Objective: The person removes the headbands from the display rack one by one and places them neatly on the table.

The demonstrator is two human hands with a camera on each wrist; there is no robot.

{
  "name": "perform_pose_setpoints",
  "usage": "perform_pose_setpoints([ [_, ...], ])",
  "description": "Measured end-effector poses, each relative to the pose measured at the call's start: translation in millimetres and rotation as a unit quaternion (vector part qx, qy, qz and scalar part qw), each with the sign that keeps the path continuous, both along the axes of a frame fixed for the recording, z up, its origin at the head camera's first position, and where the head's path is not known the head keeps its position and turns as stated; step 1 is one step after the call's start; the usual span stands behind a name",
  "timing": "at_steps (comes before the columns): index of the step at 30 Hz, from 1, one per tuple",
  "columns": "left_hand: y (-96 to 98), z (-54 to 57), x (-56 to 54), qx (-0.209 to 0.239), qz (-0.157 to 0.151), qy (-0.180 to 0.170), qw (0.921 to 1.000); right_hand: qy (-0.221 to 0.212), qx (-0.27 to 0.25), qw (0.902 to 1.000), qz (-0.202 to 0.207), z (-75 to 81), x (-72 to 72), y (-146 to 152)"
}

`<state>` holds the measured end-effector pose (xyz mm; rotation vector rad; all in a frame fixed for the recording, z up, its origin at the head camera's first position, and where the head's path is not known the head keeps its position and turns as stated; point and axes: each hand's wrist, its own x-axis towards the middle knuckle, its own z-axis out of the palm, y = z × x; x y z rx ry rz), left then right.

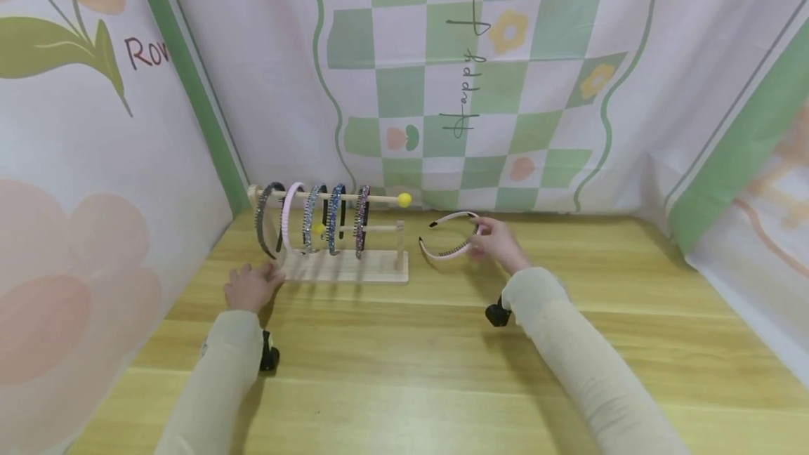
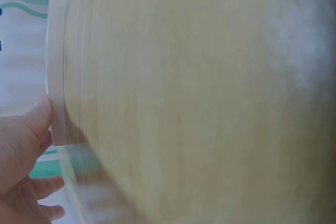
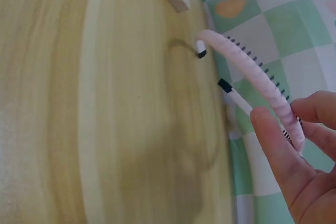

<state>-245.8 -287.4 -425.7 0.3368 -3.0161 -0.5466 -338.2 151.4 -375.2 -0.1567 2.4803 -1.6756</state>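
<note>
Between thumb and fingers, my right hand [image 1: 498, 243] pinches a pale pink headband [image 3: 257, 74] at its curved middle. The headband has a row of dark teeth inside and black tips, which point left toward the rack. It is held above the table, its shadow below it. My left hand [image 1: 251, 286] grips the left front corner of a wooden headband rack [image 1: 344, 269], thumb and a finger on the base's end [image 2: 58, 119]. Several headbands hang on the rack's upper bar: a dark one [image 1: 260, 220], a pink one [image 1: 287, 220], then silver, blue and purple glittery ones.
The upper bar ends in a yellow ball [image 1: 404, 200] on the right; a lower bar [image 1: 373, 228] runs beneath it. Rack and hands are on a wood-grain table [image 1: 404, 371]. A checkered curtain [image 1: 455, 90] hangs along its back edge.
</note>
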Motion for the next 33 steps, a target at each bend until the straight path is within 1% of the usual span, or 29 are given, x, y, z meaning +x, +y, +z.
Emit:
perform_pose_setpoints([
  [5,0.4,0.6,0.3,0.0,-0.001,-0.001,1.0,-0.001,0.018,0.9998,0.006,-7.7,2.3,1.0],
  [11,-0.6,-1.0,-0.3,0.001,-0.001,0.005,1.0,-0.005,0.049,0.9979,0.042,-18.2,6.5,2.5],
  [16,-1.1,-1.9,-0.9,0.003,-0.001,0.002,1.0,-0.032,0.044,0.9969,0.057,-27.8,7.4,-0.4],
  [22,-0.2,-0.3,0.0,0.006,-0.003,0.002,1.0,-0.07,0.018,0.9954,0.063,-35.5,9.6,-8.5],
  [26,0.6,1.7,0.8,0.005,-0.003,-0.002,1.0,-0.082,0.009,0.9946,0.062,-39.6,9.5,-10.5],
  [28,1.0,2.1,1.0,0.004,-0.002,-0.004,1.0,-0.087,0.016,0.9942,0.062,-40.2,9.3,-10.4],
  [33,1.1,0.6,0.2,0.0,-0.004,0.001,1.0,-0.082,0.034,0.994,0.065,-41.1,8.8,-10.1],
])
